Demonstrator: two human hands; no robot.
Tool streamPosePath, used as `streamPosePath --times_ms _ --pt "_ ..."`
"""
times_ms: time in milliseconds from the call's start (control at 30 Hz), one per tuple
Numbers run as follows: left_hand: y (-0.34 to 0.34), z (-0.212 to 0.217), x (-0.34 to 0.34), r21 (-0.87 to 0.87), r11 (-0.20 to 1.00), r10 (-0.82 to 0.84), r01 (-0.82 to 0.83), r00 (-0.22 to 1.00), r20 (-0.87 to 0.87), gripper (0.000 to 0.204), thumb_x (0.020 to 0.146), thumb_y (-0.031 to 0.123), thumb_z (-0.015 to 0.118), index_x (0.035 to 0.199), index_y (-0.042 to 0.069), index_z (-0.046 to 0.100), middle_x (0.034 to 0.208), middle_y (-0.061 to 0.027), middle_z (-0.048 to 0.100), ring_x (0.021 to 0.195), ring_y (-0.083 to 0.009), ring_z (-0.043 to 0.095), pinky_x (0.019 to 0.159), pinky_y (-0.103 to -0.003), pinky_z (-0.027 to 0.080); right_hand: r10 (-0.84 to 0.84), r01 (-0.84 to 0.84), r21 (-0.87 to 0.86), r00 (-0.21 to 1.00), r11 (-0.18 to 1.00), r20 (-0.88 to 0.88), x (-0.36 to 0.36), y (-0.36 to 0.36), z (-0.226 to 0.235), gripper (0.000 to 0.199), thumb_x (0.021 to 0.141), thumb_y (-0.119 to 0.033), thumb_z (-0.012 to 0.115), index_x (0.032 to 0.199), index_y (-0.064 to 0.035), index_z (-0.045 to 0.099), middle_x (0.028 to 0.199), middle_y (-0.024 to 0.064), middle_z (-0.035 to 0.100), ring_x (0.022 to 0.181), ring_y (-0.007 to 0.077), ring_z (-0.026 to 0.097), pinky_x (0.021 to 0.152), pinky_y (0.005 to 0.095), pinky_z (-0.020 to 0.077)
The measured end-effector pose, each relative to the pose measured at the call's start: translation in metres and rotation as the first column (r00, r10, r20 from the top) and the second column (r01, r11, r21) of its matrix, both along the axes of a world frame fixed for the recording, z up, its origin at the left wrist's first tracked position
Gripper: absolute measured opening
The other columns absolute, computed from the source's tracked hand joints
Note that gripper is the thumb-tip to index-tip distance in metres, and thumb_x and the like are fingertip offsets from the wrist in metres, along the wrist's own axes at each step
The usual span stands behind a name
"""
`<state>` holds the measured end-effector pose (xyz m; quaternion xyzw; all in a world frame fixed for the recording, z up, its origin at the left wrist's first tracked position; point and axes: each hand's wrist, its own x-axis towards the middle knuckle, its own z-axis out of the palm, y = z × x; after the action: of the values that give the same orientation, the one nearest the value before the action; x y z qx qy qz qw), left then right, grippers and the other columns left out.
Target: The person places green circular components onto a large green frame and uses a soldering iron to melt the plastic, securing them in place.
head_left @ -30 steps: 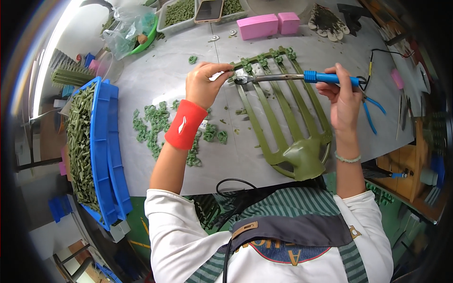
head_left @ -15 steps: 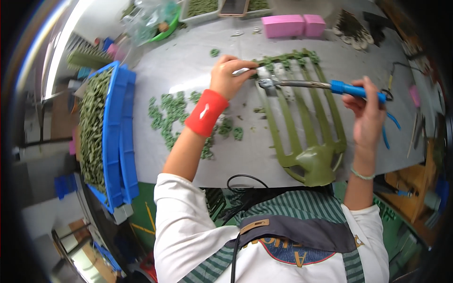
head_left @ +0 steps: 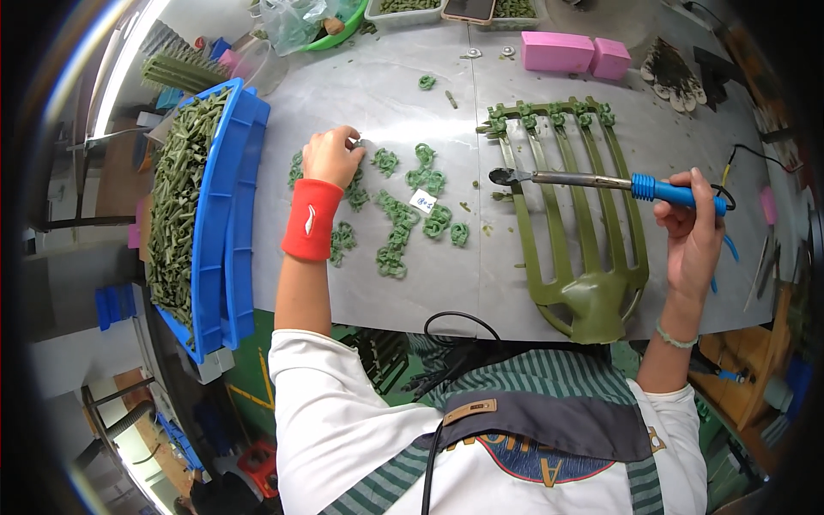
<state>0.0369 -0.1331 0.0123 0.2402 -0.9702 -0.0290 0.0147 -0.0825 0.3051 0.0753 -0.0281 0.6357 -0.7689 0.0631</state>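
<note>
My right hand [head_left: 693,227] grips the blue handle of a soldering iron [head_left: 592,179]. The iron's broad dark tip lies over the leftmost bar of an olive-green, rake-shaped plastic frame [head_left: 592,296]. Small green looped plastic pieces [head_left: 558,112] sit in a row along the frame's far end. My left hand [head_left: 330,159], with a red wristband, is at the scattered loose green looped pieces [head_left: 396,232]. Its thumb and index finger are pinched together over them; what is between the fingertips is too small to make out.
Blue crates [head_left: 219,223] heaped with green pieces stand at the left. Pink blocks [head_left: 558,53], a dirty glove [head_left: 672,75] and a phone [head_left: 469,9] on tubs lie along the far side. Pliers and other tools are at the right. A small white tag [head_left: 422,201] lies among the loose pieces.
My left hand has moved left from the frame's far corner to the loose pieces. The white patches near the iron's tip no longer show; the iron has tilted less and sits slightly nearer me.
</note>
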Motion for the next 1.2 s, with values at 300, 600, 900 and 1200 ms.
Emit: streamPosePath --times_ms 300,600,900,1200 --pt "0.010 -0.015 0.005 0.246 0.956 -0.055 0.160 0.922 -0.384 0.019 0.080 0.007 0.065 0.099 0.009 0.068 0.090 -0.0121 0.065 0.074 -0.0262 0.067 0.069 -0.036 0.053 -0.049 0.049 -0.021 0.999 0.999 0.007 0.001 0.001 0.003 0.027 0.091 -0.025 0.060 0.089 0.0013 0.065 0.075 0.0079 0.067 0.061 0.0149 0.068 0.056 0.0238 0.0574" --pt "0.093 0.010 -0.029 0.507 0.763 -0.082 0.401 0.838 -0.540 0.016 0.082 0.005 0.070 0.097 0.006 0.071 0.087 -0.0057 0.072 0.078 -0.0110 0.068 0.069 -0.024 0.053 -0.087 0.087 -0.032 0.996 0.996 -0.014 -0.004 0.006 -0.005 0.028 0.091 -0.026 0.061 0.089 0.0016 0.064 0.076 0.0082 0.067 0.061 0.0163 0.068 0.056 0.0252 0.0571" --pt "0.139 0.002 -0.071 0.199 0.776 -0.393 0.598 0.706 -0.589 0.018 0.075 0.011 0.075 0.093 0.014 0.074 0.077 -0.0051 0.065 0.074 -0.0184 0.060 0.065 -0.031 0.050 -0.114 0.116 -0.108 0.993 0.987 0.018 -0.012 -0.004 -0.025 0.028 0.091 -0.026 0.061 0.088 0.0013 0.064 0.076 0.0089 0.067 0.062 0.0179 0.069 0.056 0.0260 0.0575" --pt "0.127 -0.009 -0.078 0.088 0.759 -0.509 0.646 0.671 -0.539 0.016 0.074 0.014 0.076 0.090 0.015 0.075 0.080 -0.0042 0.067 0.077 -0.0200 0.060 0.069 -0.033 0.051 -0.115 0.114 -0.096 0.993 0.989 -0.011 -0.016 -0.006 -0.028 0.028 0.089 -0.028 0.064 0.088 -0.0001 0.065 0.075 0.0095 0.067 0.061 0.0170 0.068 0.057 0.0249 0.0573"
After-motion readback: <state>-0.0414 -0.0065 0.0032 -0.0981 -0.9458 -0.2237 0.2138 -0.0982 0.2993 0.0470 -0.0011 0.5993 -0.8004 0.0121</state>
